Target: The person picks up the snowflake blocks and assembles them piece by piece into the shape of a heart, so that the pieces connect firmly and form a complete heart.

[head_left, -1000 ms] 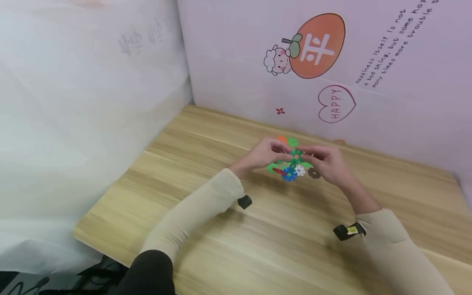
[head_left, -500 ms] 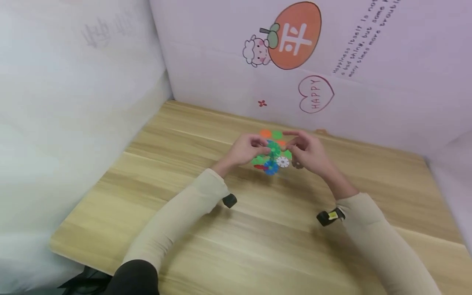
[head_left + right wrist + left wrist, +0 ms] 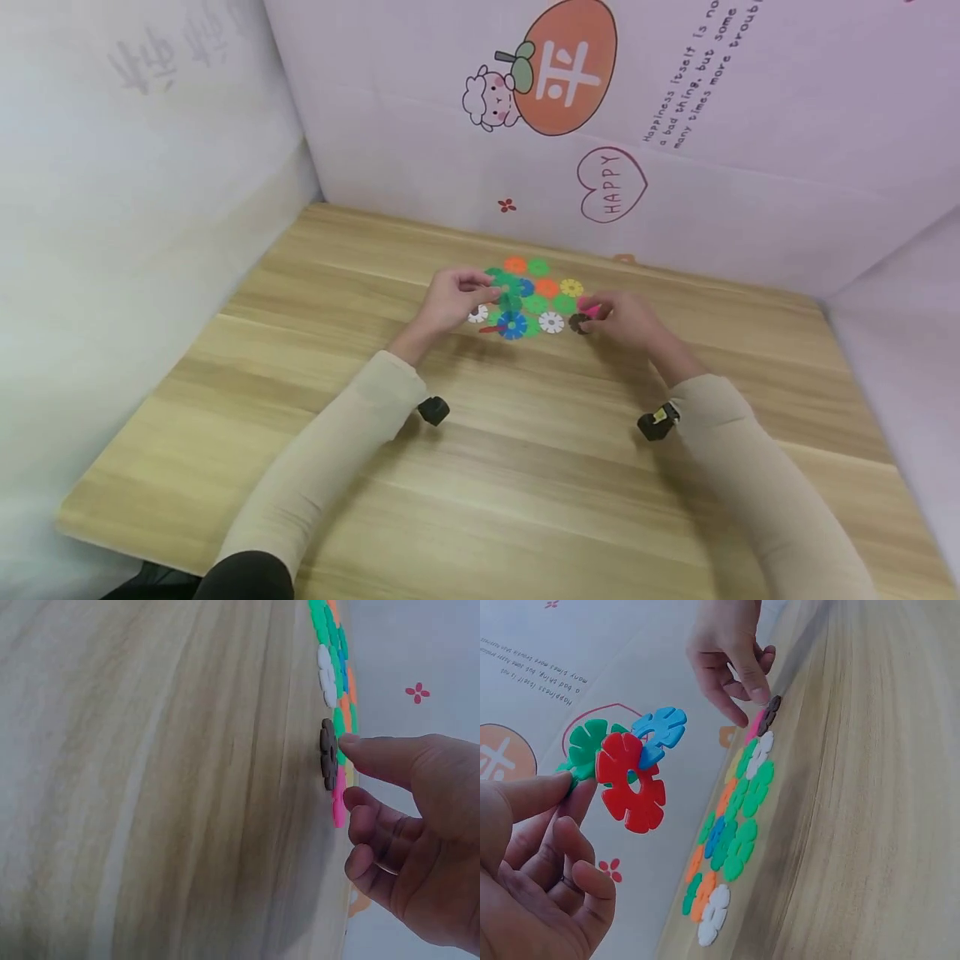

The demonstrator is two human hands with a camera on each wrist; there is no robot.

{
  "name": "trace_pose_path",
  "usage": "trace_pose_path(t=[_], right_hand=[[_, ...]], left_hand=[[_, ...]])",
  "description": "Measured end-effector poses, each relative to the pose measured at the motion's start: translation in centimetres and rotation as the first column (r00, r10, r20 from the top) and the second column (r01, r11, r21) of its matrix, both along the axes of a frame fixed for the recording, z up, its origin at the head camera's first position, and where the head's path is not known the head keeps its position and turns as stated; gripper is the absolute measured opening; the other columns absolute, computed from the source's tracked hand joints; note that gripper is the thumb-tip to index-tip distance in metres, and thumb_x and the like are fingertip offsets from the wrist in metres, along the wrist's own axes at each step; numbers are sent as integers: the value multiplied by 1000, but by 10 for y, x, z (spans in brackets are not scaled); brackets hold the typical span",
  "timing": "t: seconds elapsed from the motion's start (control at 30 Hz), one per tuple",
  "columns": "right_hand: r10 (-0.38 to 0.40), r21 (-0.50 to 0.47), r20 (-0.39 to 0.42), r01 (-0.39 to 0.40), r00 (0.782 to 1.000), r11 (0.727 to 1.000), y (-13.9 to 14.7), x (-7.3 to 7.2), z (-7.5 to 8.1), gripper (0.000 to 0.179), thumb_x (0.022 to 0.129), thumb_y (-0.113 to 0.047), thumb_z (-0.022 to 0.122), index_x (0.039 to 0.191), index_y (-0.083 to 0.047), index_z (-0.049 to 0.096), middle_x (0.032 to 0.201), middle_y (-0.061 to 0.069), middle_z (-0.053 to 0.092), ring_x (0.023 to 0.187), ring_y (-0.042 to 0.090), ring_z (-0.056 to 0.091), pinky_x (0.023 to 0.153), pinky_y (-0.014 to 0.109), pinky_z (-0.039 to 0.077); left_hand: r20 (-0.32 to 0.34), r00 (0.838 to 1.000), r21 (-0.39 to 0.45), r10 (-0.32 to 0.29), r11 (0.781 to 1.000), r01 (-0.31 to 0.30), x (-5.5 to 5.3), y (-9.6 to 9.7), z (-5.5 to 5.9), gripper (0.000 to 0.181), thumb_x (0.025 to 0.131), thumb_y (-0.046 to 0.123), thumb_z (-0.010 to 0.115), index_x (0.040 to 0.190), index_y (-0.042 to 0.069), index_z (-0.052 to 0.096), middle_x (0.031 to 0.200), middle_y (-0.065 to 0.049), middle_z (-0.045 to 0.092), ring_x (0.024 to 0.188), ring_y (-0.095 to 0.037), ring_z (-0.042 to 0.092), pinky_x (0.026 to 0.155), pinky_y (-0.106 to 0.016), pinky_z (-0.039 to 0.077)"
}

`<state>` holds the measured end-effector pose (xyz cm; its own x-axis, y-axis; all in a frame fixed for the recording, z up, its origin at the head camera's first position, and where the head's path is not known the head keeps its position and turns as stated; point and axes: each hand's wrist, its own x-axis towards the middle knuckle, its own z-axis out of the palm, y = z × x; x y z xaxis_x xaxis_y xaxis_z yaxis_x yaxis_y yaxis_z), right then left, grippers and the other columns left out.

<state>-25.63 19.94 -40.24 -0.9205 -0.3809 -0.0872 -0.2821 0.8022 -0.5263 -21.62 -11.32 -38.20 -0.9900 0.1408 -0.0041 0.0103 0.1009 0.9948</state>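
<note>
Between thumb and forefinger, my left hand (image 3: 448, 300) pinches a small cluster of slotted flower-shaped plastic discs, raised above the table. In the left wrist view the cluster shows a red disc (image 3: 615, 761) in front, a blue disc (image 3: 673, 720) and a green disc (image 3: 587, 741) slotted together. My right hand (image 3: 442, 832) hovers over the right end of the loose discs, thumb and fingers apart with nothing between them. Its thumb tip comes right up to a brown disc (image 3: 328, 742); a pink disc (image 3: 339, 810) lies just beyond, partly under the fingers in the head view.
Several loose discs lie flat and close together on the wooden table (image 3: 510, 467), among them a white disc (image 3: 551, 322), a yellow disc (image 3: 572, 287) and an orange disc (image 3: 516, 264). A printed backdrop (image 3: 420, 150) rises behind the table's far edge.
My right hand has left the cluster and moved right and down to the brown and pink discs. My left hand keeps the cluster and has drawn left, uncovering more loose discs. The head view has shifted.
</note>
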Motion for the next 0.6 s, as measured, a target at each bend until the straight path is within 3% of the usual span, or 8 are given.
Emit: trace_pose_path(t=[0.17, 0.3, 0.5, 0.6], right_hand=[[69, 41, 7, -69, 998, 997, 4, 4, -4, 41, 86, -9, 79, 125, -4, 68, 101, 15, 71, 93, 30, 65, 85, 49, 52], [75, 33, 19, -75, 997, 997, 11, 13, -3, 37, 85, -9, 81, 118, 1, 69, 95, 14, 69, 88, 29, 62, 81, 47, 51], [55, 6, 14, -55, 998, 998, 5, 21, 2, 34, 84, -12, 82, 107, 0, 61, 93, 14, 65, 89, 30, 61, 80, 46, 51], [52, 3, 24, -52, 998, 999, -5, 23, 7, 28, 88, -16, 80, 99, -4, 57, 87, 10, 63, 82, 26, 59, 71, 41, 50]], left_hand=[[-15, 1000, 9, 6, 1000, -6, 6, 2, -7, 13, 92, 9, 74, 103, 2, 72, 93, -15, 75, 73, -15, 68, 64, -36, 49], [-13, 1000, 26, -5, 1000, 5, 9, 8, -9, 13, 92, 7, 74, 104, 1, 72, 96, -19, 74, 71, -13, 68, 58, -28, 47], [-17, 1000, 39, 3, 999, -2, 11, 6, -2, 14, 92, 11, 74, 104, 2, 72, 93, -14, 75, 66, -13, 63, 55, -23, 46], [-13, 1000, 49, 11, 999, -10, 11, 2, 2, 16, 93, 11, 74, 105, 2, 72, 96, -17, 74, 64, -13, 60, 56, -24, 47]])
